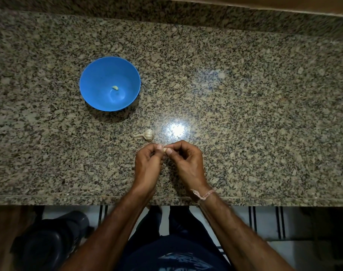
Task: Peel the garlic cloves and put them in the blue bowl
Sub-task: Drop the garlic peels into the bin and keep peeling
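Observation:
A blue bowl (92, 75) stands on the granite counter at the left, with one peeled garlic clove (115, 87) lying in its bottom. A small garlic bulb (148, 134) with a dry stem lies on the counter just beyond my hands. My left hand (148, 163) and my right hand (186, 161) meet above the counter near its front edge. Both pinch a single pale garlic clove (164, 149) between thumbs and fingertips. Most of that clove is hidden by the fingers.
The speckled granite counter (245, 114) stretches wide to the right and back, ending at a raised back ledge. A bright light glare sits just right of the bulb. Below the front edge are a dark round object at left and tiled floor.

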The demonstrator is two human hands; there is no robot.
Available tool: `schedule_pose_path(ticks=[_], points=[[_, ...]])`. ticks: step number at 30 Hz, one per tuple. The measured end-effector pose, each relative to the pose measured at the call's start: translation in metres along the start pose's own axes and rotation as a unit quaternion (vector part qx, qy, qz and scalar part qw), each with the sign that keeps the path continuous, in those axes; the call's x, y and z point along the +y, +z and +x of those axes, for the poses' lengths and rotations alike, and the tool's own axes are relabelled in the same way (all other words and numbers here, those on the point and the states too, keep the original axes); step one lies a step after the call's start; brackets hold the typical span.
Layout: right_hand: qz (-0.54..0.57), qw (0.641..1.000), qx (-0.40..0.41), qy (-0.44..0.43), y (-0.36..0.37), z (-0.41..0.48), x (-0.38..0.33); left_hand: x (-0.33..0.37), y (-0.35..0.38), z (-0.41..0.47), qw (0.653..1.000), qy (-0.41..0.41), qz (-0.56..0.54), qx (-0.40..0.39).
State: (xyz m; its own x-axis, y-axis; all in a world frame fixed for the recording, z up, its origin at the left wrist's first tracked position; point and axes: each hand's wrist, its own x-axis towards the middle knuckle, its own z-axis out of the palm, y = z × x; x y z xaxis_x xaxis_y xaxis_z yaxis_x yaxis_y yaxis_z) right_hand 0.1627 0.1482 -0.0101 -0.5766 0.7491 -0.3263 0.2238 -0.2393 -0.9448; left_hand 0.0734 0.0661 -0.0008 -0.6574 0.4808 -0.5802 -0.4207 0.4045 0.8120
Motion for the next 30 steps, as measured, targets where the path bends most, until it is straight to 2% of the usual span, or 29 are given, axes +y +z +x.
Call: schedule_pose_path(ticks=[5,10,13,16,22,30], points=[[0.107,0.992,0.019,0.066,0.008,-0.003,-0.003,0.002,0.006,-0.001,1.000,-0.004,-0.014,0.012],[0.226,0.965,0.012,0.135,0.010,-0.002,-0.005,0.008,0.003,-0.001,0.989,0.068,0.126,0.027],[0.254,0.955,0.003,0.152,0.006,-0.003,-0.006,0.013,-0.001,-0.002,0.983,0.093,0.152,0.043],[0.237,0.963,0.001,0.130,0.002,-0.003,-0.005,0.015,-0.008,-0.005,0.979,0.112,0.164,0.047],[0.066,0.997,0.005,0.043,-0.007,0.002,-0.008,0.018,-0.017,-0.006,0.964,0.161,0.208,0.029],[0.021,1.000,-0.015,0.001,-0.008,0.000,-0.008,0.020,-0.020,-0.001,0.962,0.156,0.224,0.013]])
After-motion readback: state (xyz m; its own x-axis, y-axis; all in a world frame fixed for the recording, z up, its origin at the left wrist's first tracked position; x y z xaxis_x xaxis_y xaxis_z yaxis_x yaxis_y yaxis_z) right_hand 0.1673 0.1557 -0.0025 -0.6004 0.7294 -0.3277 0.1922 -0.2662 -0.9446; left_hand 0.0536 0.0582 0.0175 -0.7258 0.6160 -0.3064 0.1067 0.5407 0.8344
